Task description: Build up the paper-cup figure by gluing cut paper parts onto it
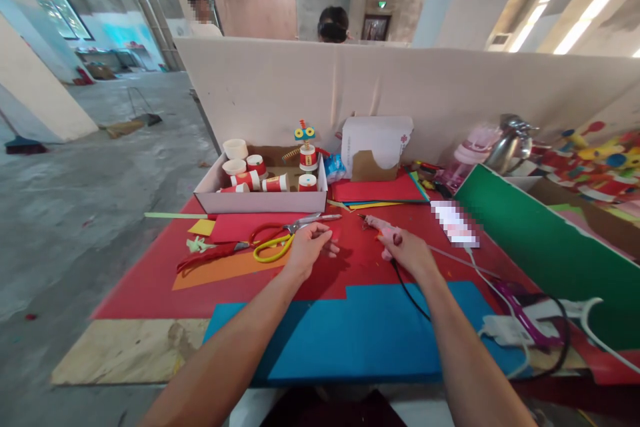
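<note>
My right hand [406, 252] is wrapped around a pale pink hot glue gun [379, 224], its nozzle pointing left. A black cable [410, 293] hangs from the gun, and a translucent glue stick [463, 260] extends behind it. Just left of the nozzle, my left hand [311, 248] has curled fingers, thumb and forefinger close together; anything between them is too small to make out. Beside that hand lie yellow-handled scissors [273, 250] and red-handled pliers [265, 232]. A white box [260, 202] behind them holds several red-and-white paper cups and a cup figure with yellow eyes [307, 153].
Blue sheets [320, 340] cover the table's front, red [145, 280] behind. At right are a lit phone [455, 223], a white power strip [520, 330] with cables, and a green-sided box [540, 247]. A metal jug [510, 145] stands near the partition [270, 93]. Two people are beyond it.
</note>
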The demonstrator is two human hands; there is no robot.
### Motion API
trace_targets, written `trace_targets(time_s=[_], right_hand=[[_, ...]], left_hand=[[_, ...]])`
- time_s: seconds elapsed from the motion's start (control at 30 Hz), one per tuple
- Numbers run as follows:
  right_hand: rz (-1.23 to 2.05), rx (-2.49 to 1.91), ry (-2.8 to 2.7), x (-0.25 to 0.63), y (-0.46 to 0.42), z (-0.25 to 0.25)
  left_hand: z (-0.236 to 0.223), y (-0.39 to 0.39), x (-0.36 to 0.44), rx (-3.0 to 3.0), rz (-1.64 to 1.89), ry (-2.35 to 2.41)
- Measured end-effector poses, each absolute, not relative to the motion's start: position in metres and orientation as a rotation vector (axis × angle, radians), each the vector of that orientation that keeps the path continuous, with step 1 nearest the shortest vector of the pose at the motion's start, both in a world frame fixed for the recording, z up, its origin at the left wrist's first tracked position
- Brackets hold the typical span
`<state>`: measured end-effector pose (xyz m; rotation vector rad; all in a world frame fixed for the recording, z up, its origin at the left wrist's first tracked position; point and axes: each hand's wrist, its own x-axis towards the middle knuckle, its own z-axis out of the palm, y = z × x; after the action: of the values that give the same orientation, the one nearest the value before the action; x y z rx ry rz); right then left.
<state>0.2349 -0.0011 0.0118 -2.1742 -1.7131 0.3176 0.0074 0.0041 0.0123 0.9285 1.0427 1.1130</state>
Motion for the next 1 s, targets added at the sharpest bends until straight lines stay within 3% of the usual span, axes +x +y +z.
trace_targets(time_s=[0.17, 0.43, 0.57, 0.8, 1.0], right_hand=[[0.417, -2.316, -1.611, 0.233, 0.001, 0.011], [1.132, -1.541, -0.891, 0.228, -0.023, 0.022], [1.422, -1.395, -0.742, 0.211, -0.03, 0.027], [1.25, -1.362, -1.105, 0.187, -0.044, 0.028], [0.97, -1.443, -1.425, 0.175, -0.052, 0.025]], left_hand=[[0.017, -0.002, 0.01, 0.819, 0.972, 1.035], [0.015, 0.003, 0.006, 0.771, 0.963, 1.109], [0.012, 0.005, 0.006, 0.779, 0.967, 1.122], [0.005, 0.017, -0.005, 0.921, 1.296, 1.126], [0.005, 0.024, -0.015, 1.085, 1.334, 1.175]])
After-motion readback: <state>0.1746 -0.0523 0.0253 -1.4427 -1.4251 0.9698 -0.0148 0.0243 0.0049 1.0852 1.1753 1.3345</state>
